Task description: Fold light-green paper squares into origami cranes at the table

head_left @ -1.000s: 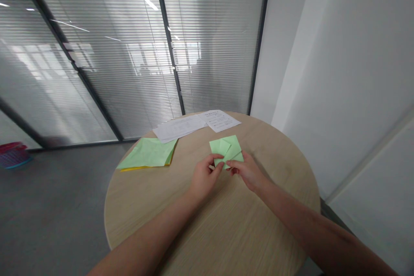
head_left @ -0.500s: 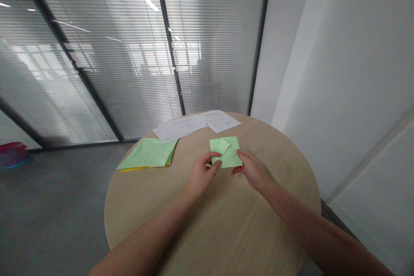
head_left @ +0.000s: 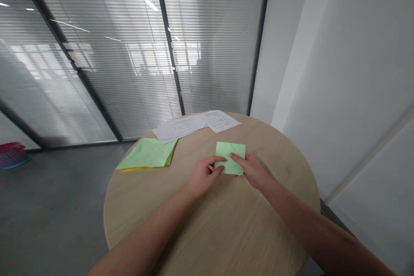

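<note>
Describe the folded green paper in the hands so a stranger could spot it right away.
Over the round wood-toned table, find the left hand and right hand. The folded green paper is between them. Unlike the larger green sheet lying further left, it is a small square held in both hands.

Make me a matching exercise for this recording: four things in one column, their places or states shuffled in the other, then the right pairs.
Things
1. small green paper square
2. large green paper
3. white printed sheets
4. basket

Places or states
A. lying toward the far edge of the table
B. on the floor
C. gripped by the right hand, touched by the left hand
D. on the table's left side, with a yellow layer showing beneath

Pairs: 1-C, 2-D, 3-A, 4-B
</note>
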Tool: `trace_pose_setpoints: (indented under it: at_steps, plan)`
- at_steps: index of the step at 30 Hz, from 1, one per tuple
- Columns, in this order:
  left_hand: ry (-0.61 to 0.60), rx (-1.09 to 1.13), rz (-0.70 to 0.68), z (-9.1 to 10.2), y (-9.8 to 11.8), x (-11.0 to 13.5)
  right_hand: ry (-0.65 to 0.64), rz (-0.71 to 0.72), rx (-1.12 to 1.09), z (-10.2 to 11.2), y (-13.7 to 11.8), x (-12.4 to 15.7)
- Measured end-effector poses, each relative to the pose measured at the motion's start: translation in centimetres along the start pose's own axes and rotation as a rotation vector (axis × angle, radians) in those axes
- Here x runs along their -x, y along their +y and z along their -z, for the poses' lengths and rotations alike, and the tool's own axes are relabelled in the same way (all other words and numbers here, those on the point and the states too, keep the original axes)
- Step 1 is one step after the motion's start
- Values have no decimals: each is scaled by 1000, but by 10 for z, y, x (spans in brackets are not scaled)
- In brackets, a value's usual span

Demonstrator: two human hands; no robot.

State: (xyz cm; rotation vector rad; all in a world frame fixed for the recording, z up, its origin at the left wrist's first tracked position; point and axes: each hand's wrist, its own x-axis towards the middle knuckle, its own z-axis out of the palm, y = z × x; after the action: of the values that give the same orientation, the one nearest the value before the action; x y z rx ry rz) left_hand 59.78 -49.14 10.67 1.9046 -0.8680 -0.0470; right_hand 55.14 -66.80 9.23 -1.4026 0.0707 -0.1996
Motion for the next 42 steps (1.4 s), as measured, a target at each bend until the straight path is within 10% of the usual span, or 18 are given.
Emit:
trace_pose_setpoints:
  at_steps: [11, 20, 33, 42]
  plan:
    - [-39, 494, 264, 2, -2, -5, 60, 49, 134, 4, 3, -3]
    - [-255, 427, 326, 4, -10, -8, 79, 73, 229, 6, 7, -5]
    - [-107, 250, 196, 19, -13, -13, -316, -37, 385, 8, 7, 0]
    - [-71, 213, 206, 20, -15, -14, -246, 78, 282, 4, 10, -5]
